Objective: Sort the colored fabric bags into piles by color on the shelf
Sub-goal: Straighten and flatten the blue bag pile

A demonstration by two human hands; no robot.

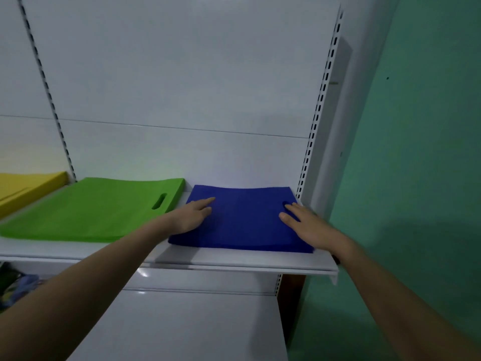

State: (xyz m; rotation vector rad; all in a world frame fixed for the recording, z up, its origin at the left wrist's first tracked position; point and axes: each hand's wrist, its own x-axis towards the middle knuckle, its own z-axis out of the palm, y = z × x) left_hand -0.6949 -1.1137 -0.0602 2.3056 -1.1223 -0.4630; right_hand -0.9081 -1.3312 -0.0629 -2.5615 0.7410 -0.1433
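Hands: left hand (pixel 194 213) and right hand (pixel 303 221) lie flat, fingers straight, on the blue pile (pixel 242 225) at the shelf's (pixel 234 264) right end — gripping nothing. Step, as judged: squaring blue beside the green pile (pixel 88 209) and yellow pile (pixel 23 187) — next, check for unsorted bags.

Dim, soft light; blurred, bowed edges

I count three piles of flat fabric bags on the white metal shelf (pixel 234 265): one blue pile (pixel 244 225), one green pile (pixel 91 212) and one yellow pile (pixel 23 188), the yellow cut off by the frame edge. How many bags lie in each pile I cannot tell. Two bare hands show, the left hand (pixel 194 216) and the right hand (pixel 307 225). Two slotted uprights run up the back panel.
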